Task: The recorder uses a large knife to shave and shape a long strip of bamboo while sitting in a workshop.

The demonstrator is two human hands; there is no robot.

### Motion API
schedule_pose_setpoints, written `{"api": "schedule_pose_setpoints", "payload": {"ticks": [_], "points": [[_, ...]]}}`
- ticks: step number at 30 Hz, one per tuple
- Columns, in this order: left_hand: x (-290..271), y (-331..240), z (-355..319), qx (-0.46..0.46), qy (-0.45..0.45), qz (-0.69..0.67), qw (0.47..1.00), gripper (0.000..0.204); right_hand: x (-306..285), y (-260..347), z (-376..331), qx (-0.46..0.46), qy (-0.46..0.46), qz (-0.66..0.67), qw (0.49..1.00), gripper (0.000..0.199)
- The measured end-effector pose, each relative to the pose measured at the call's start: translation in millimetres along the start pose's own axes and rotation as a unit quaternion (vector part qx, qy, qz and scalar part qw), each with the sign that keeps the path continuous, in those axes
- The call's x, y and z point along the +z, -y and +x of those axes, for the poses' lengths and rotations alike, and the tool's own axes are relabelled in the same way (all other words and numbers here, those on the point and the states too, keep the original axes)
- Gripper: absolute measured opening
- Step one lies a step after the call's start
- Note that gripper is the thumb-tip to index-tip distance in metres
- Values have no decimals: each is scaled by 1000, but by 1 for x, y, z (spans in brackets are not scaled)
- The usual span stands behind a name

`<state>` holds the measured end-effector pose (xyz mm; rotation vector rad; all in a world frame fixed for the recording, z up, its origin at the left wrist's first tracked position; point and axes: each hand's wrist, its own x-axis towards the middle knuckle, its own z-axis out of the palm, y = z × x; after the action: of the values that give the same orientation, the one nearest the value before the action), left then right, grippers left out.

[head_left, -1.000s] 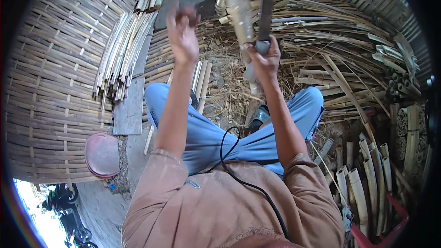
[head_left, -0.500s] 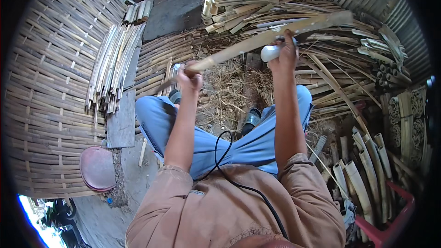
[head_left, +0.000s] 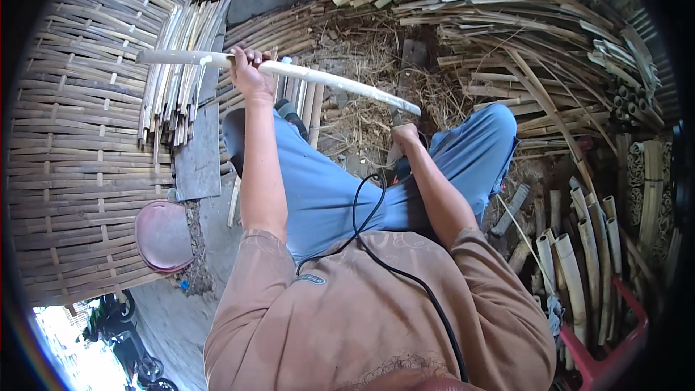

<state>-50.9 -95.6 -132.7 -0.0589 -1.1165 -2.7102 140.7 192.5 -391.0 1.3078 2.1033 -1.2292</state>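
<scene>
A long pale split bamboo strip [head_left: 340, 83] lies across in front of me, sloping down from left to right. My left hand [head_left: 252, 76] is closed around it, left of its middle. Close to the strip's right end, my right hand [head_left: 407, 136] grips what looks like a knife [head_left: 394, 153], its pale handle pointing back toward me. Its short dark upper part reaches up to the strip's end; whether the edge touches it, I cannot tell. Beneath the hands, bamboo shavings [head_left: 362, 127] litter the ground between my legs.
Stacks of split bamboo [head_left: 499, 22] fill the far right. More strips [head_left: 184, 65] lean along the woven bamboo wall [head_left: 79, 145] on the left. Upright bamboo pieces [head_left: 572, 268] stand right, near a red plastic frame [head_left: 604, 358]. A black cable [head_left: 416, 282] runs over my shirt.
The bamboo strip has shifted left and now slopes the other way. My left hand has moved up and left along with it. My right hand has come off the strip and dropped toward my knees.
</scene>
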Motion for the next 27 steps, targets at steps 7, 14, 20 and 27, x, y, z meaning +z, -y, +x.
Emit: {"api": "schedule_pose_setpoints", "payload": {"ticks": [7, 14, 20, 27], "points": [[1, 6, 17, 56, -16, 8, 998, 29, -25, -3, -10, 46, 4, -66, 997, 31], [16, 104, -10, 19, -133, 30, 990, 29, -6, 4, -4, 31, -109, 24, 993, 44], [19, 99, 3, 52, -78, 98, 991, 31, -4, -3, -1, 106, -9, 53, 993, 44], [17, 101, 6, 85, -108, 132, 982, 29, 5, 22, -32, -186, -144, 66, 970, 40]]}}
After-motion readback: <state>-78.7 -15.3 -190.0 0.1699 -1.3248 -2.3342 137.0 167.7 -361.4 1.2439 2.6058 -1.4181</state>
